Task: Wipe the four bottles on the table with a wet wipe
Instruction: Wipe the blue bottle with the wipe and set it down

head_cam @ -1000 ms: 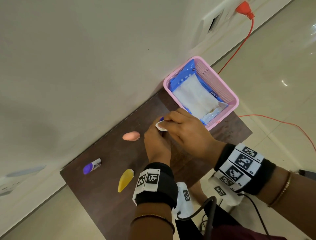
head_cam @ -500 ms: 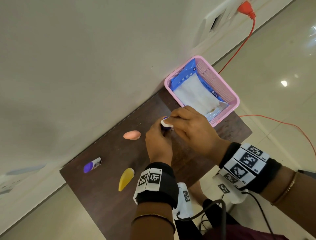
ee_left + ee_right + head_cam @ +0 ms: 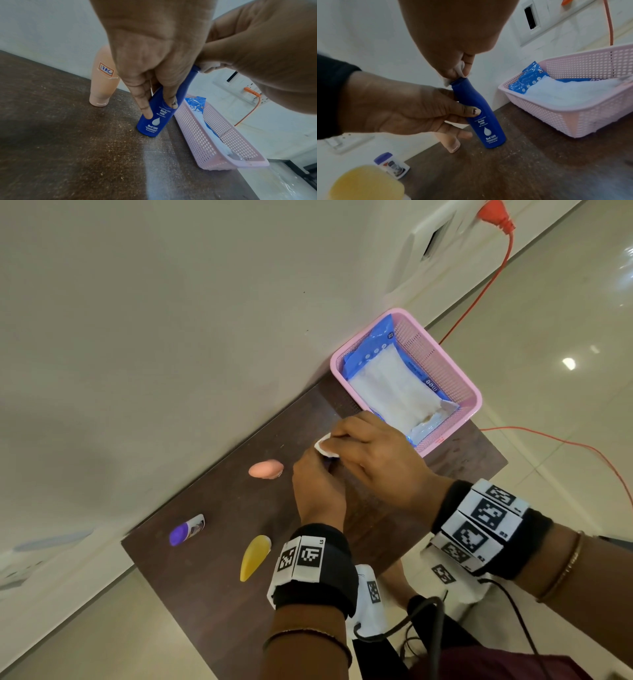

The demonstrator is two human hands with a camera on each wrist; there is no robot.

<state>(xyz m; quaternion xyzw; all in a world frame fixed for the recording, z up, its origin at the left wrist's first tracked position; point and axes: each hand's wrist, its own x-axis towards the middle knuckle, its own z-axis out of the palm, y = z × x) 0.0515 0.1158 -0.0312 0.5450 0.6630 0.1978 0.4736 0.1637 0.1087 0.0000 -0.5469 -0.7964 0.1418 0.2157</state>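
Observation:
A blue body-milk bottle (image 3: 485, 121) stands upright on the dark wooden table (image 3: 222, 604), and my left hand (image 3: 317, 484) grips its middle with thumb and fingers. My right hand (image 3: 373, 453) pinches a white wet wipe (image 3: 323, 447) against the bottle's cap; the wet wipe (image 3: 460, 70) bunches under the fingertips. In the left wrist view the blue bottle (image 3: 154, 121) shows below my fingers. A peach bottle (image 3: 265, 469), a yellow bottle (image 3: 254, 556) and a small purple-capped bottle (image 3: 186, 530) stand apart to the left.
A pink mesh basket (image 3: 469, 392) at the table's far right corner holds a blue pack of wipes (image 3: 400, 392). The wall runs along the table's back edge. An orange cable (image 3: 493, 285) hangs from a wall socket and crosses the floor.
My right hand keeps rubbing the wipe over the blue bottle's top, shifting slightly; the left hand still holds the bottle in the same spot.

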